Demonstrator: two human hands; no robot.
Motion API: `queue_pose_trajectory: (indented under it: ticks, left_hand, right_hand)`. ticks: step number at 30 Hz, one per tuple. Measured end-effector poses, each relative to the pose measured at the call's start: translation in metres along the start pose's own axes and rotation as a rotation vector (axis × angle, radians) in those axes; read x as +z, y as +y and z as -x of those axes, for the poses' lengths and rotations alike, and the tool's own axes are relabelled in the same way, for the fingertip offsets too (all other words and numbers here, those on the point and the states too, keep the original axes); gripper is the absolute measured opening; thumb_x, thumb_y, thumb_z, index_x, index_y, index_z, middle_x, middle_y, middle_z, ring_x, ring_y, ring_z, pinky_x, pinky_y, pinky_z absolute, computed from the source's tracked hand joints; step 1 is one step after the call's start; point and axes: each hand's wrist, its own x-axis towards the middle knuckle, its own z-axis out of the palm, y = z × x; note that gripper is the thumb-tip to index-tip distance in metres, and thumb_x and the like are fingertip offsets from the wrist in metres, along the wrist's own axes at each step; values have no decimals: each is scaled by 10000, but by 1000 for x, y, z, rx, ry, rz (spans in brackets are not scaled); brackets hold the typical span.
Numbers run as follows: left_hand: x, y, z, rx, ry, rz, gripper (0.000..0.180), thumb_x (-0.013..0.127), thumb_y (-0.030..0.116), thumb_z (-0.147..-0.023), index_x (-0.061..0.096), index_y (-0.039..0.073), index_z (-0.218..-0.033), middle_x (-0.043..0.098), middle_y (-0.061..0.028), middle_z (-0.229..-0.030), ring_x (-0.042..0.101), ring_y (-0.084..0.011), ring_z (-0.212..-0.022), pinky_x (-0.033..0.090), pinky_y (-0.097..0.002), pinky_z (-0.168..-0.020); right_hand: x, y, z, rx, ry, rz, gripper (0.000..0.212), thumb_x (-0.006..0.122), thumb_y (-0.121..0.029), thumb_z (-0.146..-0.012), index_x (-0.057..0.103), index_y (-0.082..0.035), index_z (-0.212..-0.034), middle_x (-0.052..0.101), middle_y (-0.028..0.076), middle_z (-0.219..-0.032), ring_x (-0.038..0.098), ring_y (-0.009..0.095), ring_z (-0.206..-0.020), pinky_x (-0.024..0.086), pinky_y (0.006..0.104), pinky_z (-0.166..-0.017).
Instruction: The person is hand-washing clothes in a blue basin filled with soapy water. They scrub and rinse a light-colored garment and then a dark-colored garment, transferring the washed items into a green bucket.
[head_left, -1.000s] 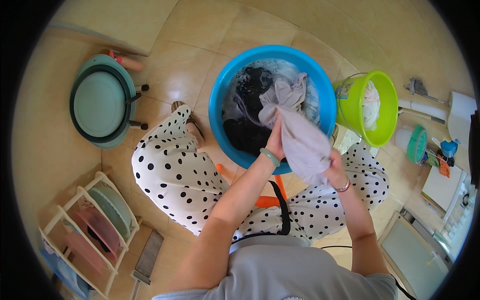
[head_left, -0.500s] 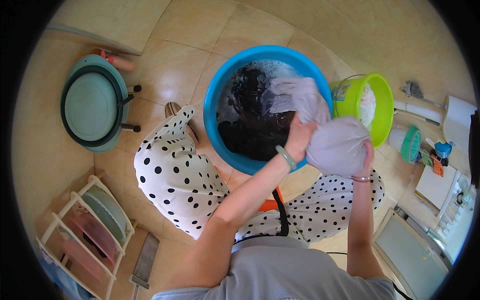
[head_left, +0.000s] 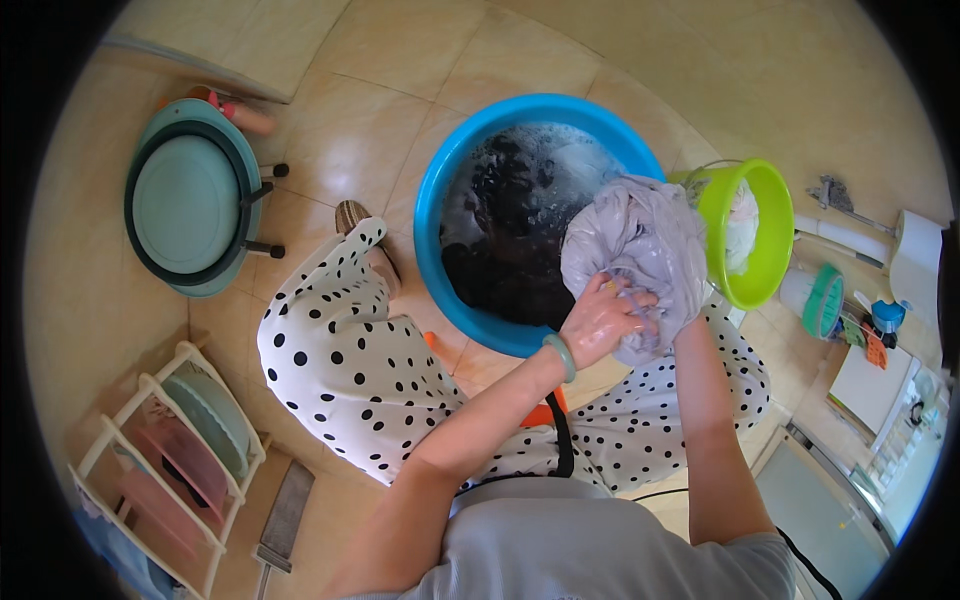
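Observation:
A bundle of wet, pale lilac-grey cloth (head_left: 640,225) hangs over the right rim of a round blue basin (head_left: 428,215). My left hand (head_left: 603,318), wearing a green bangle, grips the bundle's near side with curled, wet fingers. Behind and under the same cloth goes my right hand, bearing it up; its fingers are hidden, and only the wrist (head_left: 694,338) shows. Dark wet cloth (head_left: 510,235) lies in sudsy water in the basin.
A lime-green bucket (head_left: 768,245) with white cloth (head_left: 742,228) inside stands right of the basin. Folded teal basins (head_left: 187,205) lean on the left wall. A white rack (head_left: 125,440) with pink and green basins stands at lower left. My knees in dotted trousers (head_left: 350,375) flank the basin.
The cloth's trailing end has come out of the basin and is gathered into the bundle. My left hand has moved down to its near side; my right hand has slipped behind it.

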Motion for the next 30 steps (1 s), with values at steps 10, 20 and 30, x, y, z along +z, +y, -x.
queue_pose_trajectory:
  ticks: [10,20,30]
  left_hand:
    - [12,-50,35,-117,15,-198,237,558,102,-686,692,271,-785,612,42,-1149,513,-259,-1098,299,-459,-1026]
    - [-18,-42,4,-1034,-548,-146,386,517,419,-888,684,77,-955,657,-166,-1030,623,-386,-961,492,-462,-836]
    - [-17,-48,-7,-952,234,922,226,673,108,-848,613,11,-1043,582,-21,-770,519,-61,-527,423,-201,-463]
  right_hand:
    - [43,-20,-30,-39,-261,-56,604,454,-437,-933,426,25,-1320,531,167,-1275,542,294,-1134,438,413,-986]
    - [18,18,-16,140,-103,-176,531,606,-127,-769,487,27,-1263,574,134,-1213,564,249,-1102,433,357,-968]
    - [35,-1,18,126,-181,352,484,648,-59,-779,510,12,-1237,582,86,-1184,560,187,-1065,453,325,-902]
